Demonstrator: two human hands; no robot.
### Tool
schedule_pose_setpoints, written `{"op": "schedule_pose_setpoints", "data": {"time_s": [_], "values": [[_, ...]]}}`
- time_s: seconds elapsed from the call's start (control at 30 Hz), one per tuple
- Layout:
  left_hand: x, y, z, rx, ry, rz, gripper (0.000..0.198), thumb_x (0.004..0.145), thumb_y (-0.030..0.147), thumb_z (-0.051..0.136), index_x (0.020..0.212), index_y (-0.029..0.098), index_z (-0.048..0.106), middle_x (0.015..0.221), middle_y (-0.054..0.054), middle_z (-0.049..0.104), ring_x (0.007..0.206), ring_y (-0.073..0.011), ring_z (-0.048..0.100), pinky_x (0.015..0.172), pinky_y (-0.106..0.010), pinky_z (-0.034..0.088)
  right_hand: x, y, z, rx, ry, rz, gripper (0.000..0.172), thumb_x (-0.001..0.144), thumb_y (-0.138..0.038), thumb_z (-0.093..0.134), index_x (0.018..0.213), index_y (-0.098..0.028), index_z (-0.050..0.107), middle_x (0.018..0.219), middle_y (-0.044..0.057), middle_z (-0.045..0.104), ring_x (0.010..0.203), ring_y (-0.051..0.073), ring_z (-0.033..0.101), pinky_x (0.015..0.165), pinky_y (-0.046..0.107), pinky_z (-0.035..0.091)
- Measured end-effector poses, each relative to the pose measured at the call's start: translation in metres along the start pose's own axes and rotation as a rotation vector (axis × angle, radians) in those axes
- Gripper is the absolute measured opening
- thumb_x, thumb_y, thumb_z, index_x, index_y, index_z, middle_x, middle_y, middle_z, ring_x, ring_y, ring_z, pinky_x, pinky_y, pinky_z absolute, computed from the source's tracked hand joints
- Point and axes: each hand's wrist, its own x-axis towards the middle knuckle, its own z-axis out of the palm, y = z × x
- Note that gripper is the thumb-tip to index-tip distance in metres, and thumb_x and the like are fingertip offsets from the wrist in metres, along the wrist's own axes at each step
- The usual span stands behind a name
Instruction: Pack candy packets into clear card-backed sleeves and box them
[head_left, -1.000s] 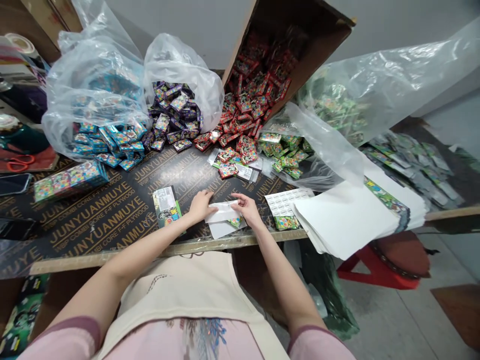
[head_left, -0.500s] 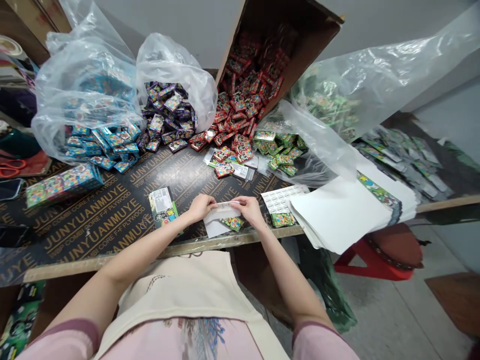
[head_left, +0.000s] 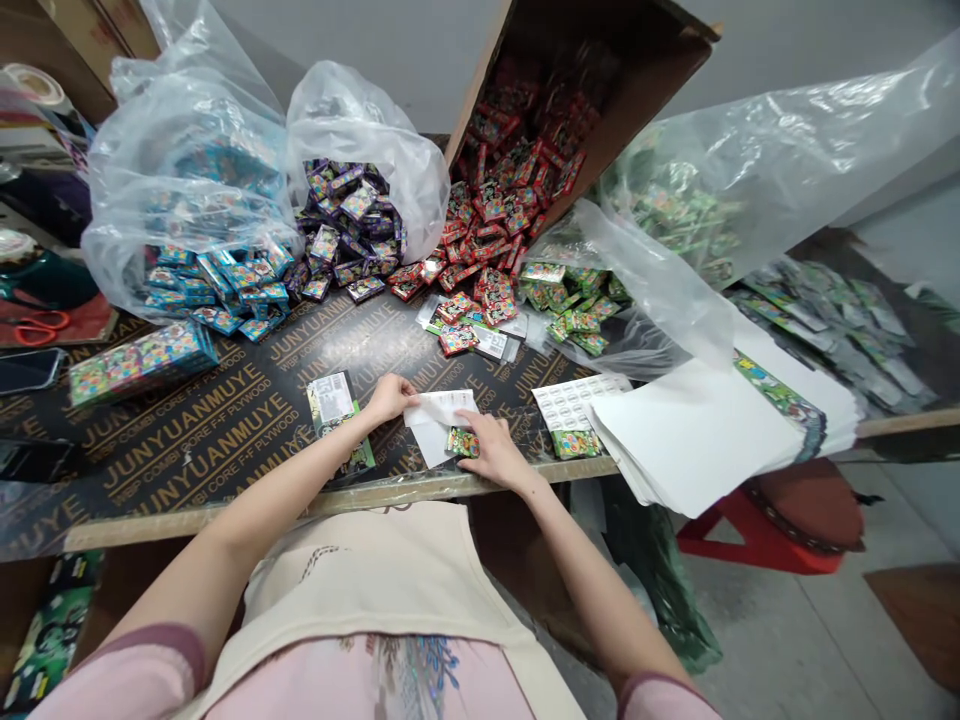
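The left hand (head_left: 391,400) pinches the left edge of a white paper slip (head_left: 442,402) near the front edge of the bench (head_left: 202,430), while the right hand (head_left: 496,450) is partly open around the right end of a small green packet (head_left: 461,442) below the slip, its grip impossible to tell. To the left lies a printed green-and-black pouch (head_left: 330,400); to the right, a sticker sheet (head_left: 581,398) beside stacked white sheets (head_left: 667,435). Farther back sit heaps of blue (head_left: 240,285), purple (head_left: 345,235) and red packets (head_left: 491,245).
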Motion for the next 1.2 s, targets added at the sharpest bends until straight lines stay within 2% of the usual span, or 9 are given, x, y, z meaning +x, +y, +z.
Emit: {"op": "schedule_pose_setpoints", "data": {"time_s": [0.07, 0.27, 0.5, 0.63, 0.77, 0.9, 1.0, 1.1, 1.2], "values": [[0.003, -0.002, -0.002, -0.032, -0.024, -0.068, 0.006, 0.062, 0.016, 0.071, 0.064, 0.012, 0.067, 0.047, 0.004, 0.055, 0.046, -0.0089, 0.053, 0.047, -0.019, 0.042, -0.009, 0.003, 0.003, 0.016, 0.021, 0.013, 0.066, 0.072, -0.028, 0.068, 0.133, -0.018, 0.044, 0.112, 0.013, 0.062, 0.099, 0.028, 0.057, 0.086, 0.042, 0.041], [0.005, 0.007, 0.005, -0.104, -0.181, -0.176, 0.011, 0.065, 0.011, 0.069, 0.057, 0.011, 0.062, 0.043, 0.003, 0.055, 0.037, -0.0097, 0.053, 0.043, -0.021, 0.047, -0.016, 0.005, -0.022, 0.155, 0.331, 0.033, 0.051, 0.079, -0.036, 0.064, 0.127, -0.023, 0.053, 0.111, 0.01, 0.061, 0.099, 0.026, 0.057, 0.089, 0.04, 0.044], [0.003, 0.019, 0.03, -0.127, -0.174, -0.161, 0.015, 0.059, 0.007, 0.076, 0.055, 0.011, 0.061, 0.039, 0.003, 0.053, 0.036, -0.0113, 0.054, 0.045, -0.023, 0.05, 0.007, 0.016, 0.002, 0.001, 0.156, 0.106, 0.042, 0.082, -0.034, 0.062, 0.122, -0.022, 0.063, 0.1, 0.012, 0.061, 0.095, 0.028, 0.054, 0.085, 0.042, 0.042], [-0.003, 0.009, 0.026, -0.214, -0.113, -0.16, 0.013, 0.061, 0.003, 0.074, 0.063, 0.011, 0.063, 0.047, 0.003, 0.058, 0.043, -0.0106, 0.058, 0.05, -0.023, 0.052, 0.014, 0.02, 0.009, -0.117, 0.199, 0.138, 0.048, 0.08, -0.037, 0.065, 0.125, -0.02, 0.061, 0.11, 0.015, 0.057, 0.102, 0.031, 0.05, 0.085, 0.045, 0.039], [-0.004, 0.002, 0.026, -0.273, -0.093, -0.17, 0.015, 0.06, 0.0, 0.073, 0.063, 0.01, 0.063, 0.047, 0.003, 0.058, 0.044, -0.0102, 0.058, 0.05, -0.022, 0.052, 0.036, -0.001, 0.012, -0.131, 0.279, 0.062, 0.048, 0.083, -0.036, 0.061, 0.128, -0.02, 0.057, 0.119, 0.016, 0.054, 0.107, 0.03, 0.048, 0.087, 0.044, 0.038], [-0.003, 0.001, 0.027, -0.331, -0.107, -0.181, 0.016, 0.059, -0.001, 0.074, 0.064, 0.009, 0.062, 0.046, 0.003, 0.058, 0.043, -0.0104, 0.058, 0.05, -0.023, 0.053, 0.06, -0.013, 0.027, 0.044, 0.24, -0.047, 0.019, 0.084, -0.02, 0.055, 0.093, -0.018, 0.072, 0.095, 0.011, 0.062, 0.092, 0.024, 0.054, 0.081, 0.038, 0.042], [-0.002, 0.0, 0.027, -0.38, -0.119, -0.192, 0.018, 0.059, -0.002, 0.073, 0.067, 0.009, 0.063, 0.047, 0.003, 0.059, 0.043, -0.0111, 0.058, 0.051, -0.024, 0.054, 0.064, -0.012, 0.035, 0.299, 0.309, -0.031, 0.019, 0.083, -0.018, 0.052, 0.074, -0.018, 0.07, 0.08, 0.007, 0.062, 0.079, 0.019, 0.057, 0.073, 0.033, 0.045], [-0.001, -0.003, 0.026, -0.411, -0.119, -0.194, 0.022, 0.057, -0.003, 0.074, 0.071, 0.009, 0.063, 0.046, 0.003, 0.059, 0.043, -0.012, 0.059, 0.05, -0.025, 0.053, 0.063, -0.013, 0.037, 0.515, 0.418, 0.093, 0.014, 0.081, -0.022, 0.055, 0.084, -0.017, 0.067, 0.082, 0.006, 0.064, 0.076, 0.018, 0.059, 0.07, 0.032, 0.048], [-0.002, -0.004, 0.026, -0.429, -0.118, -0.177, 0.028, 0.057, -0.003, 0.074, 0.08, 0.009, 0.063, 0.047, 0.004, 0.059, 0.043, -0.0124, 0.059, 0.049, -0.025, 0.053, 0.065, -0.018, 0.039, 0.578, 0.37, 0.111, 0.038, 0.077, -0.019, 0.058, 0.116, -0.019, 0.059, 0.092, 0.006, 0.066, 0.079, 0.019, 0.061, 0.075, 0.033, 0.049]]}}
